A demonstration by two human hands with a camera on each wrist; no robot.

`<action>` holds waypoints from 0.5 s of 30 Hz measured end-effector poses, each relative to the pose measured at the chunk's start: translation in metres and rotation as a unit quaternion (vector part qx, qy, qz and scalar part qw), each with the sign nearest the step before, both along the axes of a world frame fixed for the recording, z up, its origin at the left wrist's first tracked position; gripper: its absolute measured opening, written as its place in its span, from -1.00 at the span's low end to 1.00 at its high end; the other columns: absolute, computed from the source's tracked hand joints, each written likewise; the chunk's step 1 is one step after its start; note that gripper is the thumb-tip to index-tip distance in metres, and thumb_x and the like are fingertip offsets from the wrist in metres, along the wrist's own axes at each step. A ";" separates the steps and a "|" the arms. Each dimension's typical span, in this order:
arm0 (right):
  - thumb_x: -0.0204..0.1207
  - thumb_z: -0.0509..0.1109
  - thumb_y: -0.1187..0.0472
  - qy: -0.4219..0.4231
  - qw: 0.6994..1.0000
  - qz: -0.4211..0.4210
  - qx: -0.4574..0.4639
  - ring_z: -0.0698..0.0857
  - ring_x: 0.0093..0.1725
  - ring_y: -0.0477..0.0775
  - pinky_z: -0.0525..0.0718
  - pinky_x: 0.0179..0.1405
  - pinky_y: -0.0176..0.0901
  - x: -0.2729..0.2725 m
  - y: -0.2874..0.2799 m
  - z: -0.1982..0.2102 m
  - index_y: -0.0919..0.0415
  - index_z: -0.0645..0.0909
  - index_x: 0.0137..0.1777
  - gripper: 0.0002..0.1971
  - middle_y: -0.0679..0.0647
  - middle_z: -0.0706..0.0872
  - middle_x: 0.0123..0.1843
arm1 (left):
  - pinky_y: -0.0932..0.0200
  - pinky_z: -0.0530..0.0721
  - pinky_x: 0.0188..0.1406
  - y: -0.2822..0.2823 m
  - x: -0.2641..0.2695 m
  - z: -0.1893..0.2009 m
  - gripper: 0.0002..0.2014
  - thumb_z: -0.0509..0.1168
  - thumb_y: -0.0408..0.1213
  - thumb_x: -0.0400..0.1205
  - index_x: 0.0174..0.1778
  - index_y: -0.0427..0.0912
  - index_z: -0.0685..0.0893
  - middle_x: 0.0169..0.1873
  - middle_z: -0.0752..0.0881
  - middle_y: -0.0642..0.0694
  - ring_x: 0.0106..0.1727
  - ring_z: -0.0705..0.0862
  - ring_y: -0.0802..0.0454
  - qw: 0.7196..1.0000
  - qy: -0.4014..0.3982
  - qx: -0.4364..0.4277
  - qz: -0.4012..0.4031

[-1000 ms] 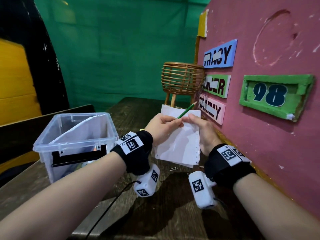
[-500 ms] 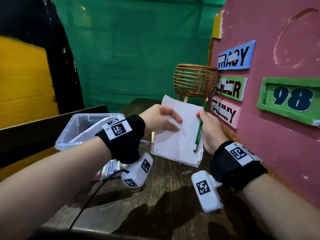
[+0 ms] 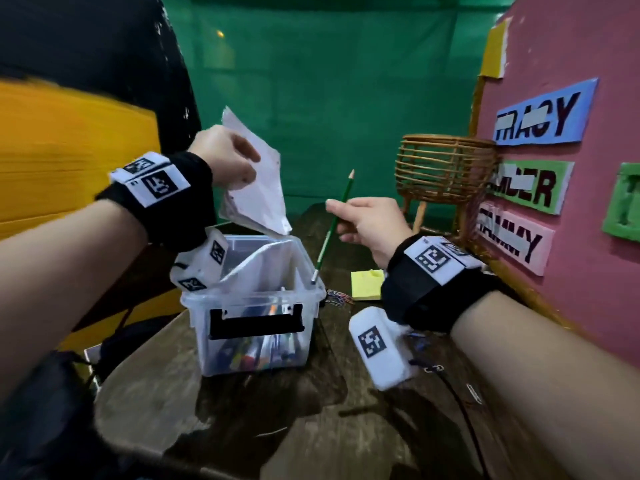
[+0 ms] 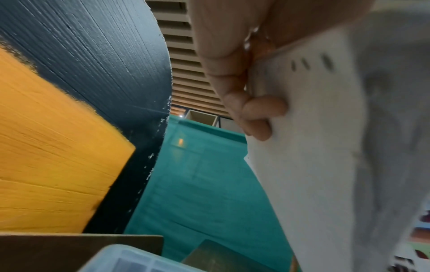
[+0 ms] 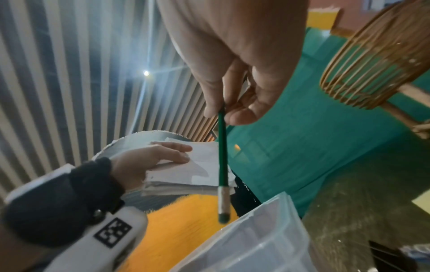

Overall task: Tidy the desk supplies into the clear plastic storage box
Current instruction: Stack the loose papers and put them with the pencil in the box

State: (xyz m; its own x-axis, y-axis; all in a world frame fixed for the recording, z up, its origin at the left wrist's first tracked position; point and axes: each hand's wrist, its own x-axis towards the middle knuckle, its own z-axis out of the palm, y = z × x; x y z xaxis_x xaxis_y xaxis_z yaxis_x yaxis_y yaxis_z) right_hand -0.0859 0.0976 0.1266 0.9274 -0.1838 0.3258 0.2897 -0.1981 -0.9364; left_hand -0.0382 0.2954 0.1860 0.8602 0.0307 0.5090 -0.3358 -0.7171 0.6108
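Though pinched, slim green pencil (image 3: pixel 333 227)

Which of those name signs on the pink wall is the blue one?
The top sign, reading TRACY, is the blue one. The sign below it is green, and the lowest is pink. Each has a pale strip covering part of its lettering.

Clear glossy plastic storage box (image 3: pixel 256 306); matt white paper sheets (image 3: pixel 256 188); green lacquered wooden pencil (image 3: pixel 334 225), metal ferrule; dark worn wooden table (image 3: pixel 311 427); woven rattan basket (image 3: pixel 446 168).
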 end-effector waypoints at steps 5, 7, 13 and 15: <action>0.36 0.56 0.24 0.033 0.995 -0.022 -0.089 0.56 -0.46 0.09 0.62 -0.31 -0.11 0.038 0.035 -0.009 0.20 0.54 -0.48 -0.71 0.15 0.60 -0.45 | 0.28 0.68 -0.18 0.031 0.015 -0.011 -0.70 0.38 -0.47 0.45 0.10 -0.19 0.75 -0.04 0.73 -0.15 -0.08 0.68 -0.05 0.999 0.003 0.022 0.035; 0.36 0.57 0.26 0.072 0.987 -0.023 -0.145 0.55 -0.47 0.12 0.64 -0.26 -0.05 0.046 0.043 -0.017 0.23 0.50 -0.52 -0.67 0.18 0.58 -0.49 | 0.41 0.66 -0.50 0.037 0.020 -0.014 -0.69 0.36 -0.48 0.46 0.11 -0.19 0.74 -0.10 0.71 -0.12 -0.15 0.65 -0.03 0.998 0.014 0.040 0.044; 0.35 0.57 0.35 0.172 0.956 0.017 -0.236 0.68 -0.36 0.08 0.75 -0.23 -0.12 0.052 0.048 -0.029 0.45 0.66 -0.10 -0.79 0.23 0.66 -0.29 | 0.25 0.61 -0.25 0.038 0.033 -0.024 -0.60 0.31 -0.53 0.44 0.18 -0.16 0.70 -0.03 0.66 -0.10 -0.12 0.63 -0.03 0.985 0.077 0.139 0.068; 0.34 0.58 0.33 0.167 0.952 0.030 -0.255 0.72 -0.31 0.07 0.77 -0.18 -0.16 0.049 0.047 -0.028 0.46 0.67 -0.04 -0.74 0.25 0.71 -0.22 | 0.24 0.61 -0.36 0.035 0.035 -0.025 -0.54 0.32 -0.55 0.40 0.23 -0.19 0.69 -0.05 0.65 -0.11 -0.14 0.63 -0.04 0.974 0.099 0.191 0.071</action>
